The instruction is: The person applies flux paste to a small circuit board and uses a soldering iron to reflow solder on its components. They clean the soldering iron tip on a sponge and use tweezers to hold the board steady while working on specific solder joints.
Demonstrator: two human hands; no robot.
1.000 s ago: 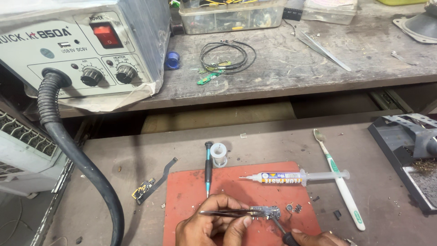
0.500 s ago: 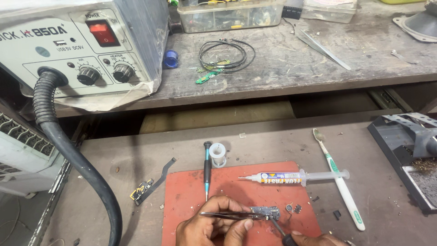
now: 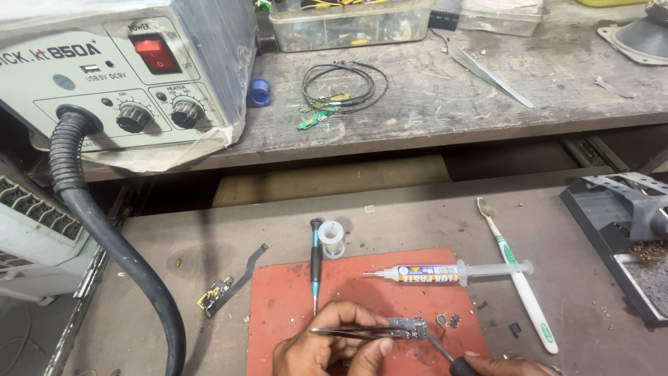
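At the bottom edge of the view, the left hand is curled, thumb and fingers pinched on a pair of tweezers that lie almost level and point right. Their tips clamp a small circuit board, which sits on the red mat near its lower middle. The right hand shows only in part at the frame's edge; it is closed around the dark handle of a thin probe tool, whose metal tip slants up and left to touch the board.

On the mat above the hands lies a flux syringe, nozzle pointing left. A small screwdriver lies upright in the view across the mat's top edge, with a solder spool just beside it. Right of the mat a white and green toothbrush lies on the grey bench, and left of the mat is a flex cable part.

Behind, a raised wooden shelf carries a hot-air station with its black hose curving down, a coil of black wire and a clear plastic box. A dark stand sits at the right edge.
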